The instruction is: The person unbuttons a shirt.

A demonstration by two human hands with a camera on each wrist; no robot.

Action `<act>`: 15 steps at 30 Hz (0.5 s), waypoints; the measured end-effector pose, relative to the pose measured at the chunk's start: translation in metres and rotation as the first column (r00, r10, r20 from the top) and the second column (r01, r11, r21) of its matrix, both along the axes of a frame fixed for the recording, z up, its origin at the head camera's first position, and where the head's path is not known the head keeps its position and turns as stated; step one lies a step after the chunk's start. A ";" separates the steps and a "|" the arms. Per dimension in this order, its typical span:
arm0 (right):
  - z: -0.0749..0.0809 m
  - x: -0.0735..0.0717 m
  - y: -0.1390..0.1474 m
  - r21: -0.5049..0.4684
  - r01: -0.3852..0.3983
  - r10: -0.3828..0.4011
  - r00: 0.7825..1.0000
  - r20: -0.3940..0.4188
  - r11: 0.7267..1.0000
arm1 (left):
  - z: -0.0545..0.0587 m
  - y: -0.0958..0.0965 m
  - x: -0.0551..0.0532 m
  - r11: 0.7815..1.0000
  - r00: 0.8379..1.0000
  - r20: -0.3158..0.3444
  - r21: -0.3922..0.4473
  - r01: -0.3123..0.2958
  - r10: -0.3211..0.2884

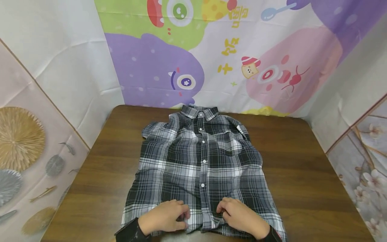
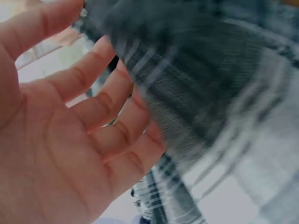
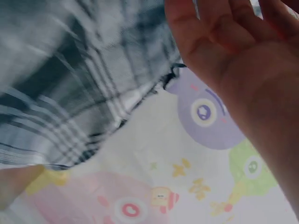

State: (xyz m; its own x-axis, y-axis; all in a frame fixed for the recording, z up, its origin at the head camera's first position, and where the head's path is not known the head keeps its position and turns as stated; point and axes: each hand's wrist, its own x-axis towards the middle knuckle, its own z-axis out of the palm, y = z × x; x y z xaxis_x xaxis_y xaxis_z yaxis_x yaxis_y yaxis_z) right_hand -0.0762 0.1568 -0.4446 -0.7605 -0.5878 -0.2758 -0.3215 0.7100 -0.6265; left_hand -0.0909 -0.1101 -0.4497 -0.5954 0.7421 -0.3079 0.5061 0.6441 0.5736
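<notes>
A black, grey and white plaid shirt (image 1: 184, 161) lies buttoned side up, its collar at the far end. Near its hem, left of the button strip, my left hand (image 1: 166, 216) rests over the cloth. The fingers are loosely bent, with the thumb apart from them. In the left wrist view the palm shows bare, and the fingers (image 2: 100, 100) meet the cloth's edge. My right hand (image 1: 243, 216) is over the hem right of the button strip, fingers bent at the fabric. In the right wrist view its fingertips are partly out of frame.
The brown wooden table (image 1: 302, 174) extends on both sides of the shirt. A cloth with cartoon figures (image 1: 157, 70) hangs behind it. Patterned fabric panels (image 1: 18, 84) stand at the left and right.
</notes>
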 end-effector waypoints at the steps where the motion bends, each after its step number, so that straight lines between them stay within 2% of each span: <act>1: 0.003 -0.003 -0.002 -0.002 0.006 -0.006 1.000 -0.003 1.000 | 0.002 0.001 -0.002 1.000 1.000 -0.005 0.018 -0.014 0.014; 7: 0.014 -0.020 -0.016 0.000 -0.003 0.003 0.997 -0.080 1.000 | 0.012 0.009 -0.019 0.987 0.992 -0.071 0.131 -0.091 0.101; 11: 0.015 -0.030 -0.028 0.005 -0.017 0.017 0.997 -0.081 1.000 | 0.013 0.016 -0.032 0.980 0.982 -0.110 0.146 -0.136 0.153; 15: 0.010 -0.040 -0.039 0.036 0.011 -0.006 0.993 -0.119 0.999 | 0.010 0.023 -0.042 0.974 0.968 -0.153 0.138 -0.178 0.198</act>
